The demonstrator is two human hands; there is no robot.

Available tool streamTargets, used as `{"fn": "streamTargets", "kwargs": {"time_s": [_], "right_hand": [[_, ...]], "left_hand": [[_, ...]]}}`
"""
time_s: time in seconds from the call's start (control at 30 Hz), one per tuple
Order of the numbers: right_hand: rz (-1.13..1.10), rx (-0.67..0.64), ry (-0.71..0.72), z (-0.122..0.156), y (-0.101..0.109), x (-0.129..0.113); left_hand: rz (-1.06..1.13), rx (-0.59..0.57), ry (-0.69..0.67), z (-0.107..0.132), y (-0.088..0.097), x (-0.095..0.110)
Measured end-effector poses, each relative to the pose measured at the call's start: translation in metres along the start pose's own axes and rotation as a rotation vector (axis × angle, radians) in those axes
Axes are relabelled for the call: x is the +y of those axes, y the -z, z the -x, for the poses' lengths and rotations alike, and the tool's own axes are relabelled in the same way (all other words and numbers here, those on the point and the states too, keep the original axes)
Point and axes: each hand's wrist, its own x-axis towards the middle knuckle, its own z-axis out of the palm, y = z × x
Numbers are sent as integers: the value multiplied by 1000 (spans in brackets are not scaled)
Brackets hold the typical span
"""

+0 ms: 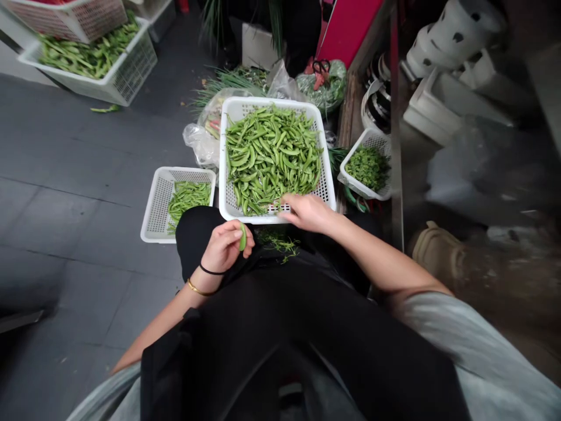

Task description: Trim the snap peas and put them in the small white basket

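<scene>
My left hand (228, 244) is closed in a pinch on a single green pea pod (242, 237), above my left knee and just outside the large basket. My right hand (309, 212) reaches over the near rim of the large white basket (280, 220). Its thumb and forefinger are apart, with no pod visible between them; the other fingertips are partly hidden. A heap of pea pods (274, 155) fills most of this basket. Below its near rim, thin green trimmings (283, 242) lie on dark cloth.
To the left stands a smaller white basket (151, 216) with green pods. A basket of leafy greens (367, 166) is on the right. Behind lie plastic bags (204, 143), spring onions (236, 85) and scissors (321, 66). Stacked crates (131, 73) stand far left; a metal edge (397, 128) runs along the right.
</scene>
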Motion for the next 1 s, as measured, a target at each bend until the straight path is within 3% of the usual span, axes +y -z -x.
{"fn": "streamTargets", "kwargs": {"time_s": [0.07,0.17,0.3,0.4,0.5,0.63,0.7,0.77,0.87,0.93,1.0], "right_hand": [[96,136,-107,-42,0,-8],[215,127,-111,-100,-9,-10],[235,125,-61,-133,-21,4],[170,230,-46,-118,-21,17],[36,379,21,-78,-21,16],[-310,624,159,-16,-35,-11],[-569,664,133,7,-45,-30],[-884,610,35,23,-54,-45],[-1305,385,-88,34,-60,-55],[-1383,201,-86,39,-58,-51],[-1274,119,-63,42,-53,-42]], "left_hand": [[16,-78,45,1,-4,-2],[74,-139,137,3,-8,-2],[146,-115,229,4,-6,-1],[205,-33,296,0,-5,-3],[207,31,335,-11,-9,-7],[211,7,355,-27,-25,-13],[199,1,297,-30,-33,-15],[132,15,210,-28,-40,-17],[-59,33,115,-21,-46,-17],[-165,43,116,-15,-47,-17],[-230,47,174,-10,-48,-17]]}}
